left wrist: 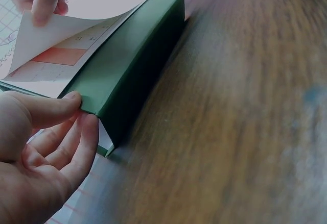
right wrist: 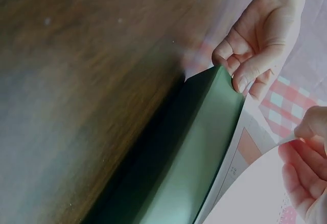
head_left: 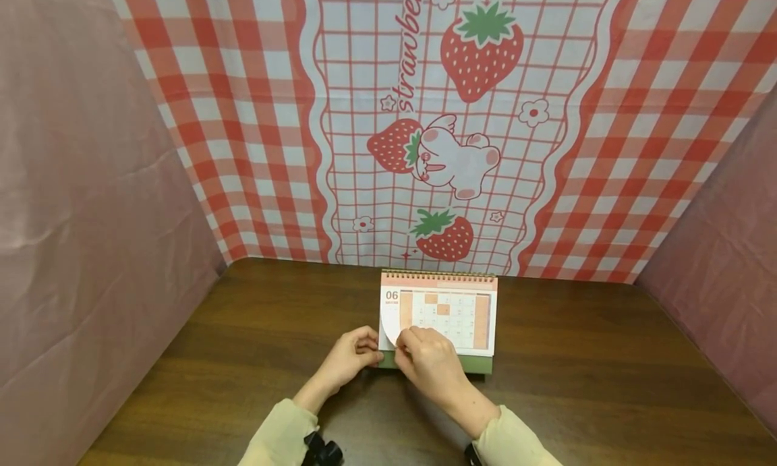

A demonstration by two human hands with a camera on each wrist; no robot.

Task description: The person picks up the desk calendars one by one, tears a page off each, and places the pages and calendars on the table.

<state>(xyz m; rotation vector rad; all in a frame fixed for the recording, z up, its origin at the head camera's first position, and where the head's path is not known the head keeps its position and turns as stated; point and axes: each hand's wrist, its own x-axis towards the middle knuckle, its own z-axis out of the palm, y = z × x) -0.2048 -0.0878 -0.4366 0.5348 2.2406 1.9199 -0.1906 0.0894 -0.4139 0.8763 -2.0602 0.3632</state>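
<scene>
A desk calendar (head_left: 449,324) with a spiral-bound top and a green base (head_left: 476,365) stands on the table, its page marked 06. My left hand (head_left: 346,359) grips the base's lower left corner, thumb on the front face and fingers behind, as the left wrist view shows. With thumb and fingers, my right hand (head_left: 431,361) pinches the lower left corner of the top page (left wrist: 76,9). That page curls up and away, baring part of the sheet under it, with an orange block (left wrist: 60,55) printed on it.
The calendar is on a dark wooden table (head_left: 243,338), near its back edge. Behind it hangs a red and white checked cloth (head_left: 261,149) with strawberries. Pink cloth (head_left: 91,216) walls off the left side, and more pink cloth (head_left: 722,237) the right.
</scene>
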